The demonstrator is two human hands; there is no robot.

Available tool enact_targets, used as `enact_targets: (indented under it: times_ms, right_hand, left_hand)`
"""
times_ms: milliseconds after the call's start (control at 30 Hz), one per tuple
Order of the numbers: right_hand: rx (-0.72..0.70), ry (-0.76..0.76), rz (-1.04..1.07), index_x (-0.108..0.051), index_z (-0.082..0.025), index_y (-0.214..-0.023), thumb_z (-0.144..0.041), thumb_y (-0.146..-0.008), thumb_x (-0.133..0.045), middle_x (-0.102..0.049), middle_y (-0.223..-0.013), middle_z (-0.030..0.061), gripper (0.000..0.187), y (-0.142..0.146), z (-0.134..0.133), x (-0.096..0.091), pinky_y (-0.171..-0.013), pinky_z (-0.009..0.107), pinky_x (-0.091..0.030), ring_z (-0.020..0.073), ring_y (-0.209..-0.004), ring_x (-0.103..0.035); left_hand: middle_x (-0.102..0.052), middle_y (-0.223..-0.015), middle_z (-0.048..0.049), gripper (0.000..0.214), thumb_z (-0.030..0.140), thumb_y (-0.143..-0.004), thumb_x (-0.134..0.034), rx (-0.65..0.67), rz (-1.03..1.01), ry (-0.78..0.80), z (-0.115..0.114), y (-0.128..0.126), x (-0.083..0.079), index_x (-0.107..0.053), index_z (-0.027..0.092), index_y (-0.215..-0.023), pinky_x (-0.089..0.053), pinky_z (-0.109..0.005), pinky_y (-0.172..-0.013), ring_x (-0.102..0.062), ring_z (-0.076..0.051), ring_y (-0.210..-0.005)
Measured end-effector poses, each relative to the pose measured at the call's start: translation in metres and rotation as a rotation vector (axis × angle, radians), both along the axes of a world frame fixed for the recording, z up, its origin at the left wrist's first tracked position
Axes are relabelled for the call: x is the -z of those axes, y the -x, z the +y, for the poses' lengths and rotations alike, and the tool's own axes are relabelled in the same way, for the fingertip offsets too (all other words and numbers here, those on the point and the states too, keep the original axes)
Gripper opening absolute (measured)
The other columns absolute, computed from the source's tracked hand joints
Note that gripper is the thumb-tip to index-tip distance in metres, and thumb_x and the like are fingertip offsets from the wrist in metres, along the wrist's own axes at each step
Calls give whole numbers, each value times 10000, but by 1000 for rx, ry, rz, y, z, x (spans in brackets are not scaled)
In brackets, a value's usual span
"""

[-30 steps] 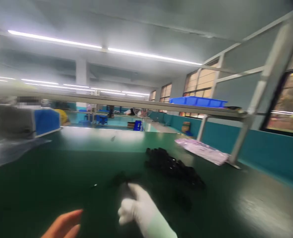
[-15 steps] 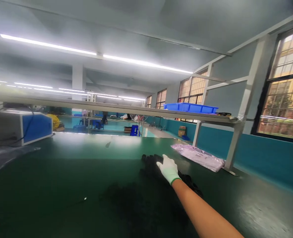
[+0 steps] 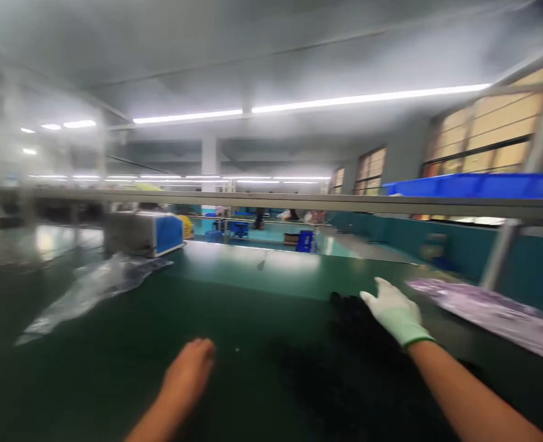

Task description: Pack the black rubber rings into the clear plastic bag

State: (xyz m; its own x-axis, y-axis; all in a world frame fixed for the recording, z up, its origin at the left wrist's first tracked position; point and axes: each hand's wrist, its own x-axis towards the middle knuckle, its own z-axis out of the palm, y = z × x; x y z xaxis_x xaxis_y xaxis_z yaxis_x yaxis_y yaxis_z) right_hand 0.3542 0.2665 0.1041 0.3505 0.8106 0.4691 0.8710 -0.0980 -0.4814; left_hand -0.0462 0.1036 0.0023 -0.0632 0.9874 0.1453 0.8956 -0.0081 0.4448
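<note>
My right hand [image 3: 393, 314], in a white knit glove with a green cuff edge, reaches over a dark, soft-looking heap [image 3: 351, 313] on the green tabletop [image 3: 216, 307]. Its thumb and a finger are spread apart; the other fingers are partly hidden. The heap is black and lumpy, too dark and blurred to name its kind. My left hand [image 3: 191, 368] is bare and hovers low over the table, left of the heap. Its fingers bend forward, smeared by motion, and nothing can be made out in them.
A clear plastic sheet [image 3: 96, 288] lies at left, before a grey and blue box-shaped machine [image 3: 169, 234]. Pinkish plastic wrapping [image 3: 487, 313] lies at right. A shelf beam [image 3: 253, 199] crosses above the table, with a blue tray [image 3: 478, 185] on it. A small white speck [image 3: 237, 349] is near my left hand.
The view has turned left, so things appear farther right. My left hand has come into view from below. My right hand stays by the black heap.
</note>
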Motion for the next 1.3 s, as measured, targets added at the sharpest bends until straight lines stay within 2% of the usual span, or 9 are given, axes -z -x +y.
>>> enact_targets:
  times_ms: [100, 233, 367, 467, 667, 767, 867, 1067, 1300]
  right_hand:
    - [-67, -20, 37, -435, -132, -1300, -316, -805, -507, -582, -1230, 147, 533, -7, -32, -14, -968, 414, -392, 274, -1142, -536]
    - [-215, -19, 157, -469, -146, -1257, -285, -818, -467, -595, -1213, 106, 460, 2, -83, -7, -991, 324, -391, 196, -1116, -555]
    - [-402, 35, 297, -494, -112, -1220, -259, -812, -434, -617, -1173, 119, 438, 55, -131, 22, -950, 293, -434, 174, -1077, -581]
    - [-554, 96, 349, -564, -139, -1165, -240, -770, -488, -657, -1104, 83, 414, 109, -166, 43, -912, 255, -460, 163, -1027, -611]
    - [-800, 236, 726, -583, -189, -1128, -391, -813, -509, -632, -1075, 82, 381, 163, -197, 56, -888, 361, -463, 218, -1009, -594]
    - [-1078, 739, 1136, -588, -135, -990, -498, -744, -562, -646, -866, 88, 440, 174, -195, 62, -593, 333, -535, 207, -735, -652]
    - [-1282, 1258, 1304, -612, -63, -883, -309, -601, -599, -674, -732, 124, 375, 186, -196, 81, -384, 214, -460, 181, -536, -642]
    - [-1403, 1265, 1675, -626, 24, -921, -297, -683, -525, -696, -741, 171, 412, 194, -217, 122, -567, 213, -495, 166, -643, -674]
    - [-1554, 1344, 1601, -638, -4, -968, -305, -697, -598, -681, -803, 107, 407, 195, -210, 136, -647, 241, -444, 143, -704, -626]
  left_hand:
    - [-604, -1047, -103, 263, 148, -721, -478, -43, 141, 98, 33, 27, 16, -579, 190, -961, -394, -454, -830, -529, -300, -1012]
    - [-625, -890, -23, 226, 209, -844, -330, 106, 221, 102, 45, 52, 41, -554, 229, -822, -400, -332, -796, -572, -188, -855]
    - [-586, -1154, -46, 330, 251, -841, -375, 50, 248, 91, 39, 62, 48, -515, 283, -1138, -377, -398, -894, -517, -237, -1102]
    - [-620, -1035, -40, 246, 227, -800, -399, 80, 316, 165, 40, 61, 47, -596, 254, -944, -419, -388, -844, -561, -246, -1012]
    - [-647, -997, 23, 245, 320, -873, -333, 230, -94, 135, -4, 34, -4, -555, 275, -965, -439, -245, -849, -589, -163, -943]
    - [-629, -815, 12, 220, 305, -862, -375, 422, 78, 32, -47, -4, -51, -556, 236, -755, -425, -248, -739, -561, -164, -802]
    - [-636, -841, -7, 218, 217, -861, -384, 478, 156, -66, -72, -37, -80, -597, 223, -817, -378, -304, -845, -552, -160, -809]
    - [-638, -840, 15, 192, 191, -829, -503, 464, -81, 69, -86, -46, -73, -680, 243, -779, -335, -287, -888, -528, -143, -876]
    - [-625, -838, 23, 166, 209, -838, -532, 548, -168, 24, -70, -49, -69, -686, 255, -795, -333, -276, -888, -514, -140, -887]
